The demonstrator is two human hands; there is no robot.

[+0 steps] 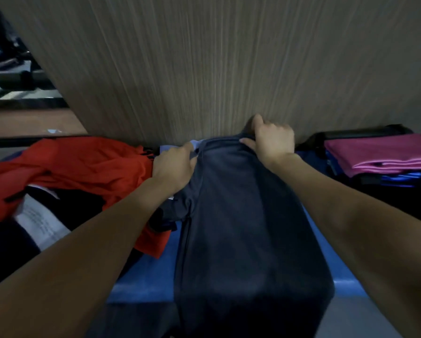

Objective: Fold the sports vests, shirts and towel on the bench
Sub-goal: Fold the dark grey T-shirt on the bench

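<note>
A blue tabletop carries a dark shirt at its middle. Left of the shirt lies a red shirt; right of it, a folded pile topped by pink cloth.

Two hands: left hand, right hand. One dark grey garment, one red garment at 9 o'clock, one pink folded garment at 3 o'clock, one blue worktop.
</note>
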